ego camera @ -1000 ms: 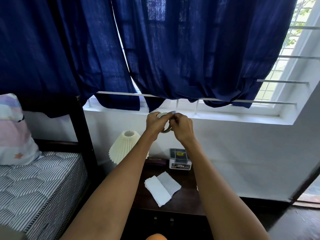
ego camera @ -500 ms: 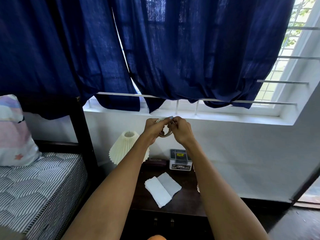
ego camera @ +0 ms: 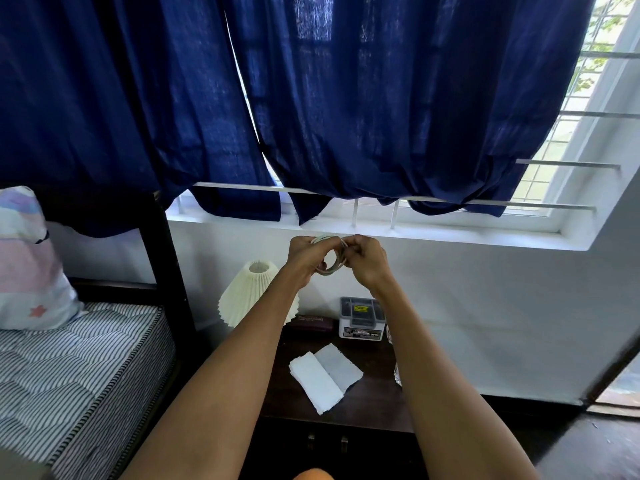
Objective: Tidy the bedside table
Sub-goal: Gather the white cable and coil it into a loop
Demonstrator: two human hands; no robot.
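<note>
Above the dark bedside table (ego camera: 374,403), both hands are raised in front of the white wall below the windowsill. The left hand (ego camera: 304,258) curls its fingers round a small coil of pale cable (ego camera: 330,268), and the right hand (ego camera: 367,259) pinches the coil's upper right side, the two hands touching across it. On the table below lies a folded white cloth (ego camera: 323,377) near the middle. At the far edge stand a cream pleated lamp shade (ego camera: 249,292) on the left, a dark flat case (ego camera: 313,322) beside it, and a small grey box with a yellow label (ego camera: 362,317) to the right. The right forearm covers most of a crinkled foil-like thing (ego camera: 398,374) at the table's right edge. A striped mattress (ego camera: 76,368) and a pastel pillow (ego camera: 27,265) lie left, beyond a dark bedpost. Navy curtains (ego camera: 381,98) hang above.
</note>
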